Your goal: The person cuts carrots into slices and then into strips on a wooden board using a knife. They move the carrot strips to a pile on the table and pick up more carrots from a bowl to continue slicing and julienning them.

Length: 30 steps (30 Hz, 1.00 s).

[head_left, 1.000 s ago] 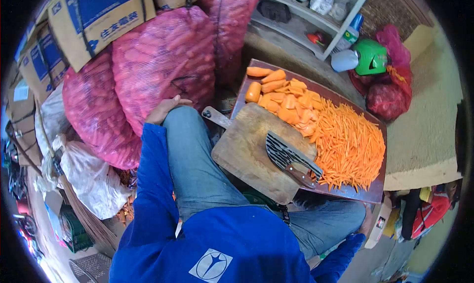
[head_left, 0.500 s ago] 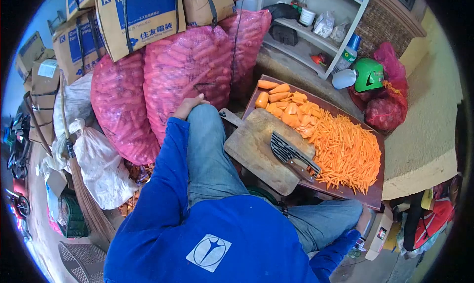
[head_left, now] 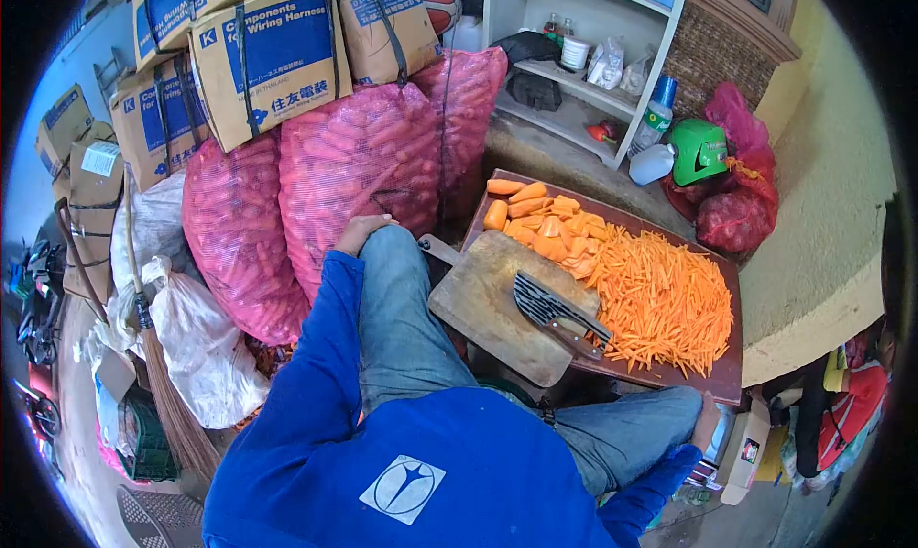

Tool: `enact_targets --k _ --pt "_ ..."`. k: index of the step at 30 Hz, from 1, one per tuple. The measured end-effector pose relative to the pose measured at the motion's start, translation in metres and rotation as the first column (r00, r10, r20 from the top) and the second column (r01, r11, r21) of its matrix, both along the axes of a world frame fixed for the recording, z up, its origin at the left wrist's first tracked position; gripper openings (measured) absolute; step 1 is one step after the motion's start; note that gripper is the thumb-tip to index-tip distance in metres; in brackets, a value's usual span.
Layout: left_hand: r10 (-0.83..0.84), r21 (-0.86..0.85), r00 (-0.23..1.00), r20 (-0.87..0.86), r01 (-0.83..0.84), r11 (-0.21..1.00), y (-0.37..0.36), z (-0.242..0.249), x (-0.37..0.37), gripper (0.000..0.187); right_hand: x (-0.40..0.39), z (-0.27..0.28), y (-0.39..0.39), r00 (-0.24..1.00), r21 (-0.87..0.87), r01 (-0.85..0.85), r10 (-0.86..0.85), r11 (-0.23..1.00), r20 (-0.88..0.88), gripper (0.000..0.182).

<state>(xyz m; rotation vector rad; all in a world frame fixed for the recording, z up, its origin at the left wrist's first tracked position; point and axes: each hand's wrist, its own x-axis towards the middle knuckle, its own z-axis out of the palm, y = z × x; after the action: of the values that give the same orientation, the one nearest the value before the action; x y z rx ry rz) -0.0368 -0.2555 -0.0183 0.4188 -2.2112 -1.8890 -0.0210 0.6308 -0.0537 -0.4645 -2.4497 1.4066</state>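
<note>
Nearest, the right hand [head_left: 706, 422] is mostly hidden behind the denim knee, so its grip cannot be told; the left hand [head_left: 360, 231] lies slack and loosely open on the other knee, touching the pink mesh carrot sack [head_left: 359, 170]. Between the knees the worn wooden cutting board [head_left: 492, 299] carries a ridged cleaver [head_left: 555, 314], unheld. Beyond, a dark tray [head_left: 727, 381] holds thin carrot sticks [head_left: 660, 304] and chunkier carrot pieces [head_left: 535, 218].

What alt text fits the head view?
A seated person in blue rests the left hand on a knee; the right hand is beside the other. A cleaver lies on a board beside cut carrots.
</note>
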Motion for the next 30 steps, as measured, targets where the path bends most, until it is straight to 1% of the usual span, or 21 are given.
enact_targets --k 1,2,3,6,8,10,12,14,15,17,18,20,21,23,24,25,26,27,28,29,30 --pt "-0.003 -0.002 1.0 0.003 0.003 1.0 -0.002 -0.003 0.001 0.04 0.001 0.001 -0.002 0.999 0.013 -0.014 0.015 1.0 -0.033 0.05" --pt "0.002 0.05 0.999 0.033 -0.004 0.999 -0.005 -0.004 0.003 0.04 0.003 0.002 -0.004 0.997 0.027 -0.027 0.029 0.999 -0.068 0.05" --pt "0.006 0.101 0.998 0.062 -0.013 0.995 -0.007 -0.004 0.006 0.04 0.003 0.001 -0.002 0.997 0.025 -0.024 0.026 0.999 -0.068 0.05" --pt "-0.009 0.136 0.999 0.054 0.002 0.991 -0.011 0.001 0.015 0.037 -0.001 -0.001 0.0 0.998 0.046 -0.015 0.018 0.999 -0.058 0.051" --pt "-0.014 0.174 0.998 0.058 0.004 0.985 -0.011 0.008 0.019 0.038 -0.002 -0.002 -0.001 1.0 -0.011 -0.009 0.009 1.0 -0.02 0.05" --pt "-0.018 0.214 0.997 0.07 0.002 0.977 -0.003 0.025 0.027 0.039 -0.003 0.002 -0.006 0.999 -0.031 -0.019 0.018 0.999 -0.04 0.05" --pt "-0.007 0.051 0.999 -0.048 0.01 0.999 0.013 0.049 0.035 0.038 0.0 -0.002 -0.002 0.998 -0.046 -0.024 0.021 0.999 -0.059 0.051" --pt "-0.042 0.038 0.996 -0.075 0.045 0.998 0.01 0.048 0.027 0.037 -0.004 -0.007 0.006 0.992 0.085 -0.066 0.075 0.994 -0.101 0.052" --pt "-0.078 0.018 0.991 -0.106 0.08 0.997 0.009 0.046 0.025 0.036 -0.004 -0.007 0.01 0.992 0.089 -0.07 0.079 0.994 -0.103 0.052" --pt "-0.058 0.005 0.989 -0.136 0.059 0.998 0.01 0.04 0.021 0.034 -0.006 -0.009 0.016 0.999 0.161 -0.049 0.051 0.986 -0.011 0.054" --pt "-0.045 -0.013 0.985 -0.164 0.044 0.999 0.012 0.04 0.017 0.031 -0.007 -0.009 0.013 0.998 0.16 -0.049 0.053 0.986 -0.017 0.054" --pt "-0.046 -0.006 0.983 -0.177 0.046 0.999 0.014 0.038 0.016 0.031 -0.006 -0.012 0.007 0.998 0.011 0.019 -0.018 1.0 -0.054 0.054" --pt "-0.046 0.005 0.983 -0.18 0.048 0.999 0.016 0.038 0.017 0.031 -0.007 -0.012 0.007 0.998 0.008 0.017 -0.017 1.0 -0.054 0.054" --pt "-0.03 0.019 0.983 -0.181 0.034 0.999 0.016 0.038 0.017 0.03 -0.006 -0.01 0.008 0.998 0.085 -0.043 0.047 0.995 -0.05 0.046" --pt "-0.014 0.037 0.983 -0.184 0.021 0.999 0.017 0.038 0.017 0.029 -0.005 -0.009 0.009 0.998 0.088 -0.043 0.048 0.995 -0.049 0.046" --pt "-0.012 0.041 0.983 -0.185 0.02 0.999 0.021 0.039 0.018 0.029 -0.006 -0.009 0.012 0.999 0.136 -0.046 0.048 0.99 -0.011 0.046" --pt "-0.004 0.077 0.986 -0.165 0.017 0.997 0.024 0.042 0.019 0.029 -0.008 -0.009 0.015 0.999 0.184 -0.05 0.046 0.982 0.026 0.045" --pt "0.003 0.112 0.989 -0.145 0.013 0.994 0.024 0.042 0.02 0.028 -0.007 -0.01 0.014 0.999 0.185 -0.053 0.049 0.981 0.024 0.045" --pt "0.006 0.111 0.989 -0.15 0.011 0.994 0.022 0.04 0.02 0.028 -0.005 -0.013 0.008 0.997 0.131 -0.026 0.034 0.991 -0.062 0.048" --pt "0.0 0.046 0.984 -0.177 0.008 0.999 0.021 0.038 0.021 0.028 -0.005 -0.012 0.002 0.989 0.073 -0.002 0.013 0.997 -0.148 0.054" --pt "-0.009 -0.02 0.979 -0.204 0.005 1.0 0.02 0.037 0.02 0.027 -0.007 -0.014 0.005 0.988 0.071 0.0 0.011 0.997 -0.154 0.054"
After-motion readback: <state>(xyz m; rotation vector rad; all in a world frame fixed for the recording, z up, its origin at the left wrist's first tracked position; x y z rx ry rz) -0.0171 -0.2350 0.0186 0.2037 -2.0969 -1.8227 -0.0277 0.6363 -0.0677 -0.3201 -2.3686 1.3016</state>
